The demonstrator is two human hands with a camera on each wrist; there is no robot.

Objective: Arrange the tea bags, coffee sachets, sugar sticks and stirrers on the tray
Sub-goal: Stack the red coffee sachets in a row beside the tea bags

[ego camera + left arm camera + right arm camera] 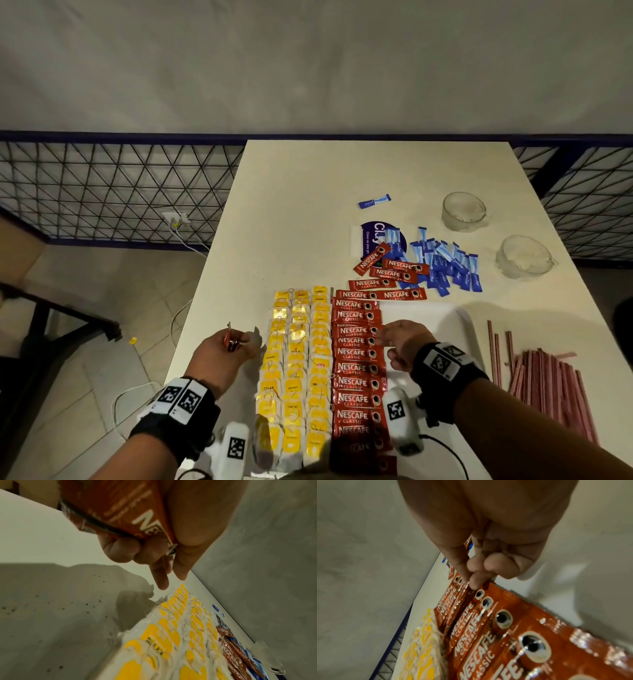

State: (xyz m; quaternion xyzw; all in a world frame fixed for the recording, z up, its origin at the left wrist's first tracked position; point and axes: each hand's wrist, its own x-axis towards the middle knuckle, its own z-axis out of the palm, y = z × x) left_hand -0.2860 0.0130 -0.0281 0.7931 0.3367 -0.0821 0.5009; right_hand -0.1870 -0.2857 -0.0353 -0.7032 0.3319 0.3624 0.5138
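Observation:
A white tray [428, 315] lies at the table's near edge. On it are three columns of yellow tea bags [298, 359] and one column of red coffee sachets [356, 370]. Left of the tray, my left hand [219, 359] grips a small bunch of red sachets [128, 507] above the table. My right hand [394, 342] is at the right end of the sachet column, where thumb and fingertips [474, 584] pinch the end of one sachet [467, 595]. More loose sachets [394, 270] and blue sugar sticks [442, 263] lie beyond the tray. Pink stirrers [548, 383] lie to its right.
Two glass cups [464, 210] [524, 260] stand at the far right of the white table [308, 205]. One sugar stick [374, 200] lies apart, beyond a purple-and-white leaflet [368, 236]. A mesh railing [120, 188] and cables are left of the table.

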